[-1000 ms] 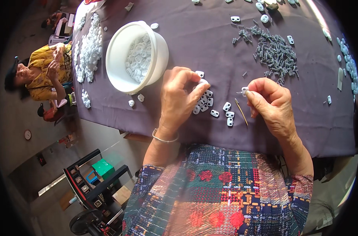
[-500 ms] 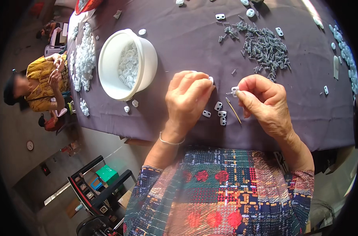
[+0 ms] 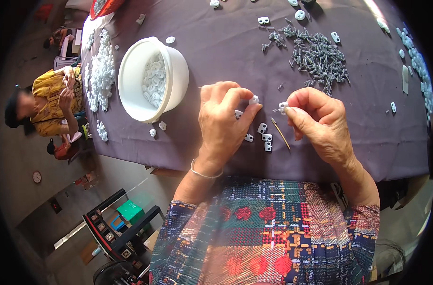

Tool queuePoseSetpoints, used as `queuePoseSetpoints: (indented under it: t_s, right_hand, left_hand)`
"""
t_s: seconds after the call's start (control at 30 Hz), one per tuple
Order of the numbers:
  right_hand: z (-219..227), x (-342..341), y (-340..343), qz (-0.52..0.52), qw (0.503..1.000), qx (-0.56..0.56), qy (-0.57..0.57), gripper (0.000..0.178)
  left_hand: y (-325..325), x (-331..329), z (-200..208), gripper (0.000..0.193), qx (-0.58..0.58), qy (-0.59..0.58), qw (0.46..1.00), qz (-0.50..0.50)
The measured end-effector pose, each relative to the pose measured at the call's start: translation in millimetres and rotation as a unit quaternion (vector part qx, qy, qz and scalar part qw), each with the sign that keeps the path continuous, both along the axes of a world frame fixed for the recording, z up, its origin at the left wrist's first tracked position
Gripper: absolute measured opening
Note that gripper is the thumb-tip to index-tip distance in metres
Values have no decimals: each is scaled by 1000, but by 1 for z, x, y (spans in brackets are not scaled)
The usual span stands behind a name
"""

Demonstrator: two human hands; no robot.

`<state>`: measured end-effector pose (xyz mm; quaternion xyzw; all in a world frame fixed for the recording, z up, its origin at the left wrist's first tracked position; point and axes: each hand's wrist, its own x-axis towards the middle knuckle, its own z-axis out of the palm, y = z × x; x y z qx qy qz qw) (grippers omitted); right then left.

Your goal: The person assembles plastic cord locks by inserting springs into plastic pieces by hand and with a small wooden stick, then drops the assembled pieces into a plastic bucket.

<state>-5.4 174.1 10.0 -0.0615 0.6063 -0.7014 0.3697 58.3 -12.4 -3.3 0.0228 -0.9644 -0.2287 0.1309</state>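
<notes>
My left hand (image 3: 220, 121) pinches a small white rounded plastic cap (image 3: 254, 100) between thumb and forefinger. Below that pinch, a white piece with dark holes (image 3: 238, 114) shows by the fingers; whether the hand grips it or it lies on the cloth I cannot tell. Thumb and forefinger of my right hand (image 3: 321, 124) are closed on a white two-hole cord lock piece (image 3: 283, 108). A thin metal spring (image 3: 276, 110) sticks out of it toward the left hand. Several more two-hole pieces (image 3: 267, 137) and a slim pointed stick (image 3: 280, 133) lie on the cloth between the hands.
Beyond the right hand spreads a heap of small springs (image 3: 318, 59). A white tub (image 3: 176, 78) of white caps stands left, beside a white pile (image 3: 101, 71). Pale pieces line the right edge (image 3: 418, 71). Across the far left sits another person in yellow (image 3: 48, 97).
My left hand has turned and its fingers have opened out, bringing the cap into view at the fingertips. The right hand keeps its hold, nearly still.
</notes>
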Motion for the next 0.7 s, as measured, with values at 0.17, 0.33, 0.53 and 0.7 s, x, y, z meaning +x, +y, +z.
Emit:
queuePoseSetpoints:
  t_s: [0.17, 0.33, 0.53, 0.7]
  right_hand:
    - [-1, 3, 0, -16, 1000, 2, 21, 8]
    - [6, 2, 3, 10, 999, -3, -32, 8]
    - [4, 3, 1, -13, 1000, 13, 7, 8]
    - [0, 3, 0, -11, 999, 17, 30, 9]
  left_hand:
    - [13, 8, 9, 17, 323, -66, 942, 61]
    - [7, 11, 20, 21, 693, -172, 685, 143]
    - [15, 15, 17, 18, 756, -197, 607, 146]
    - [16, 18, 14, 13, 741, -195, 629, 128]
